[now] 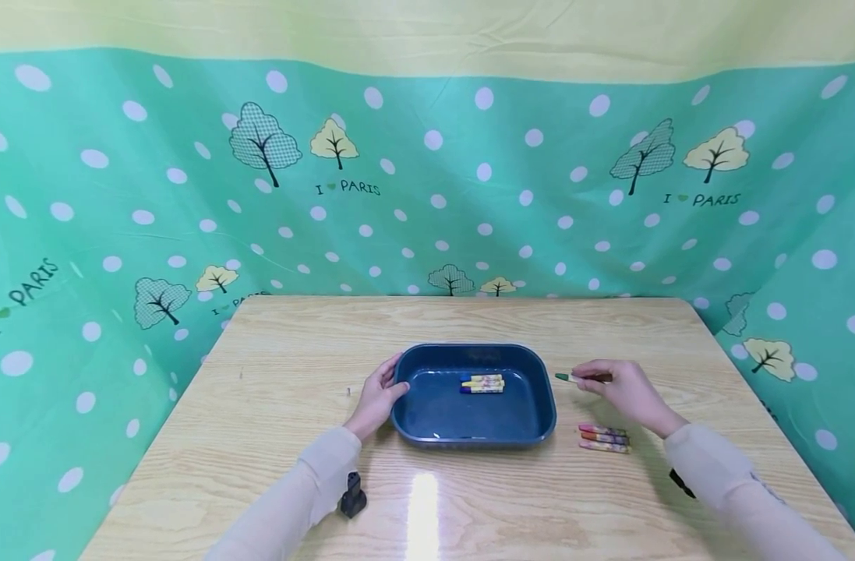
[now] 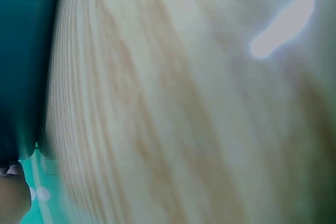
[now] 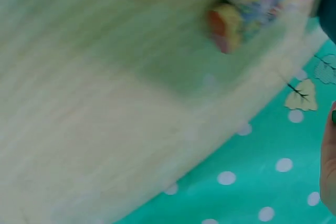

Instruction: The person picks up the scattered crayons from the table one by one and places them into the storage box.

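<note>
A dark blue rectangular tray (image 1: pixel 476 432) stands on the table, with several crayons (image 1: pixel 483 384) lying inside toward its right. My left hand (image 1: pixel 379 397) grips the tray's left wall, thumb over the rim; the left wrist view shows part of that hand (image 2: pixel 14 195) beside the tray (image 2: pixel 23 61). Just right of the tray, my right hand (image 1: pixel 627 389) pinches a green-tipped crayon (image 1: pixel 564 377) above the table. Below that hand lie several crayons (image 1: pixel 604 439) side by side, also seen blurred in the right wrist view (image 3: pixel 252 11). At that view's right edge, my right hand (image 3: pixel 329 166) shows partly.
A small black object (image 1: pixel 353 496) stands near my left forearm, and another dark item (image 1: pixel 681 483) is by my right sleeve. A tiny bit (image 1: pixel 348 391) lies left of my left hand. Green dotted cloth (image 1: pixel 434 202) hangs behind and beside the wooden table (image 1: pixel 294 335).
</note>
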A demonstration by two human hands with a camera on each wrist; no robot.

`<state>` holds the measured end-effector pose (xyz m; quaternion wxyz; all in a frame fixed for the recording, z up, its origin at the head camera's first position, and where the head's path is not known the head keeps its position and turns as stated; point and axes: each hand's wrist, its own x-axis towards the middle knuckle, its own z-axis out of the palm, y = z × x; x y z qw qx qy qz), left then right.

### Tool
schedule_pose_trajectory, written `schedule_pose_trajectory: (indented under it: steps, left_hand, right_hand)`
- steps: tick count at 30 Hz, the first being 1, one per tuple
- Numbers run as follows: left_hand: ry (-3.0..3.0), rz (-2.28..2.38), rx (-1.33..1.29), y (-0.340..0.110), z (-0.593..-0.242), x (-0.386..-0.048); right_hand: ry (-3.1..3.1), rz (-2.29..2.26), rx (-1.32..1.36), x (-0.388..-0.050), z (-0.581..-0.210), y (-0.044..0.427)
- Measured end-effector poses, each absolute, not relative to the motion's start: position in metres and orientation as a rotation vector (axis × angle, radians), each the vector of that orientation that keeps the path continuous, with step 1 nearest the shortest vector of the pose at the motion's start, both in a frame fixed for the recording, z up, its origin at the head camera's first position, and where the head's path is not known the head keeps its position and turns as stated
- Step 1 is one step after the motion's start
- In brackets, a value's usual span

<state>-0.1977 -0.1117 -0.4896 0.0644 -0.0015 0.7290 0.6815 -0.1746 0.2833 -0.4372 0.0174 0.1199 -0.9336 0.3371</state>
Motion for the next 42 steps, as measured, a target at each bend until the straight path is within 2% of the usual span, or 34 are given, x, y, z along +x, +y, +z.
schedule_pose_trajectory:
  steps: [5, 17, 42]
  left_hand:
    - [2.196, 2.052, -0.005, -0.111, -0.482, -0.195]
    - [2.242, 2.031, -0.041, -0.112, -0.493, -0.197]
    - [2.213, 2.09, 0.01, -0.112, -0.494, -0.198]
  right_hand:
    - [-2.874, 1.13, 0.387, -0.179, -0.427, 0.271]
    - [-2.854, 1.253, 0.407, -0.189, -0.427, 0.233]
    - [-2.897, 1.288, 0.508, -0.199, -0.448, 0.179]
